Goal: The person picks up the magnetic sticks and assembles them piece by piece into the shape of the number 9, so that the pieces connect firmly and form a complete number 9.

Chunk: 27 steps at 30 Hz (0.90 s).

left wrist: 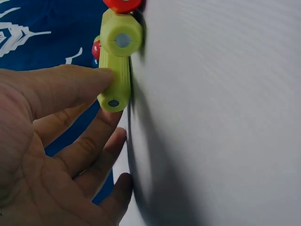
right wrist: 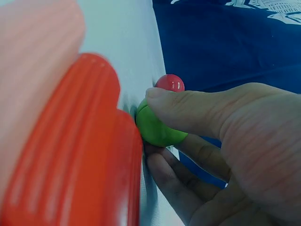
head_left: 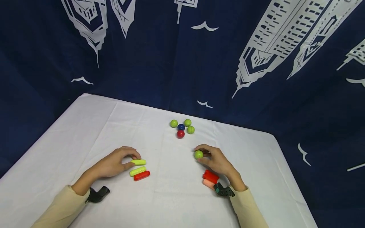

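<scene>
So, clock faces as seen from the head cam. Left hand has thumb and fingers pinched on a yellow stick, which is at about 3 o'clock from the palm. A second yellow stick lies at 6 o'clock from that one, with a slim red stick right beside it at 5.

Right hand has its thumb and fingers clamped on a green ball, over at 9 o'clock from the palm. A chunky red stick and a peach stick sit around 6 from that hand.

Up at 11 from the right hand there's a bunch of balls: blue ball in the middle, red ball at its 6, three more green balls at roughly 10, 2 and just past 3. All on a white tablecloth.
</scene>
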Each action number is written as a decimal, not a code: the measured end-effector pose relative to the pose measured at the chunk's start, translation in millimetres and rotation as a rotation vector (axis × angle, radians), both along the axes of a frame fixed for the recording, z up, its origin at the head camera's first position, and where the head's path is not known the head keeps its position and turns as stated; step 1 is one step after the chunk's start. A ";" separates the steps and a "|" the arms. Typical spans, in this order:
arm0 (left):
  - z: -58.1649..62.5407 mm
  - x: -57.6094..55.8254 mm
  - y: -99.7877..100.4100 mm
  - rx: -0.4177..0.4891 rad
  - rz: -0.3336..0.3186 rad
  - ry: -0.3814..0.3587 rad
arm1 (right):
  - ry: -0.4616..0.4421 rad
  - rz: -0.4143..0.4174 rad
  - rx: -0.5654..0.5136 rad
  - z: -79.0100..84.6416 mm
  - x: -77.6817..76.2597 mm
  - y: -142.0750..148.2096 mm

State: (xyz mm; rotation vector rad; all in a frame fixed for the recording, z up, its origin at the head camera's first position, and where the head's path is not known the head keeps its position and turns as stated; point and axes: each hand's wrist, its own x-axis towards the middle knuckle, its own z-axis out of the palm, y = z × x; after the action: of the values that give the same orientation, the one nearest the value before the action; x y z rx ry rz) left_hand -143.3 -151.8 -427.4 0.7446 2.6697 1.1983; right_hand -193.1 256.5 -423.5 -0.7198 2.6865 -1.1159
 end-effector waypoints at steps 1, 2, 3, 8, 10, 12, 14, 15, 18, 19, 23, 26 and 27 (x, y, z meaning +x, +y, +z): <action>1.1 -0.7 1.0 0.003 0.002 -0.001 | 0.009 0.007 0.001 0.7 -0.1 0.2; 2.4 -1.7 2.3 0.009 0.003 -0.006 | 0.014 0.011 0.000 1.4 -0.2 0.2; 3.7 -2.7 3.7 0.015 0.003 -0.012 | 0.018 0.014 -0.002 2.0 -0.2 0.3; 8.3 -10.9 15.7 0.066 -0.023 -0.052 | 0.018 0.025 -0.005 4.5 0.1 0.2; 9.7 -13.9 23.0 0.083 -0.018 -0.081 | 0.017 0.025 0.005 4.6 0.0 0.0; 11.7 -16.4 32.0 0.107 -0.005 -0.117 | 0.015 0.021 0.013 4.8 0.0 -0.6; 14.3 -18.6 42.3 0.136 0.012 -0.150 | 0.017 0.019 0.016 4.9 0.0 -1.0; 15.4 -20.0 47.8 0.147 0.019 -0.157 | 0.023 0.020 0.017 5.0 0.0 -1.0; 18.4 -25.3 65.0 0.173 0.033 -0.171 | 0.036 0.023 0.014 5.5 -0.1 -1.2; 19.8 -27.5 70.8 0.184 0.037 -0.180 | 0.038 0.021 0.013 5.5 -0.2 -1.1; 24.0 -37.6 92.5 0.242 0.049 -0.206 | 0.027 -0.002 0.022 4.7 -0.8 -0.9; 24.7 -43.9 108.1 0.319 0.036 -0.235 | 0.020 -0.012 0.034 3.2 -0.8 -0.7; 24.6 -45.1 113.2 0.350 0.028 -0.249 | 0.015 -0.015 0.033 3.0 -0.7 -0.8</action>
State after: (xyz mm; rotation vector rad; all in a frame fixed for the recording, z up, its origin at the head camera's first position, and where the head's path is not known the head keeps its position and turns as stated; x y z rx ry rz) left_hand -188.4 -38.6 -402.8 0.5554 2.3061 1.6690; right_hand -193.8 255.7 -420.6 -0.7062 2.7212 -1.0705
